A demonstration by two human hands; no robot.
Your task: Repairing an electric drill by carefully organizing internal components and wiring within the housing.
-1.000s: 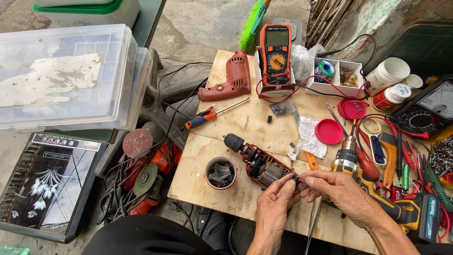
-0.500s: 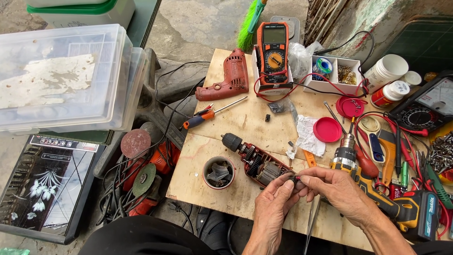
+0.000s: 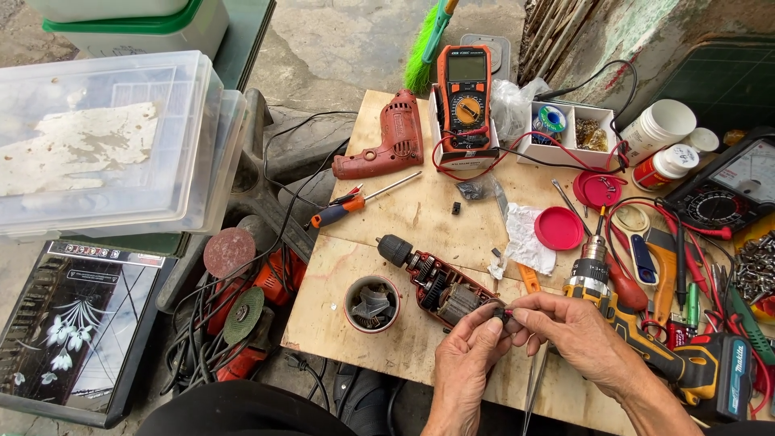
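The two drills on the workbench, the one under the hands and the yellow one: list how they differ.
The opened drill has no cover, its motor bare; the yellow drill is fully cased. The opened drill lies under the left hand and right hand; the yellow drill lies beside them. Both lie flat with chucks pointing away.

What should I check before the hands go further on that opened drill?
1. Both hands on the part: ok, left hand and right hand pinch a small dark piece at the opened drill.
2. Drill resting flat on the board: ok.
3. Cup clear of hands: ok.
4. Screwdriver within reach: ok.
5. Wires attached: cannot tell.
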